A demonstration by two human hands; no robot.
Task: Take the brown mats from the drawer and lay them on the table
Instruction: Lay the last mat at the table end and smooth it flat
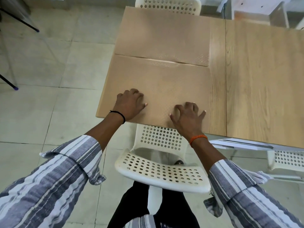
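Left hand point(130, 104) and right hand point(187, 116), apart, fingers curled, press near mat point(164, 86) flat on table point(255, 79) (likely smoothing it); far mat point(162, 33) abuts it.

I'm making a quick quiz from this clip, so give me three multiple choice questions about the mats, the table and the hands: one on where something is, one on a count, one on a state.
1. Where do both hands rest?
A. On the near mat
B. On the far mat
C. On the chair

2. How many brown mats lie on the table?
A. One
B. Two
C. Four

3. How does the near mat lie?
A. Rolled up
B. Folded in half
C. Spread flat

Answers:
1 A: the left hand and right hand press on the near mat at the table edge, above the white chair.
2 B: the near mat and the far mat lie edge to edge.
3 C: it lies spread out flat on the tabletop.
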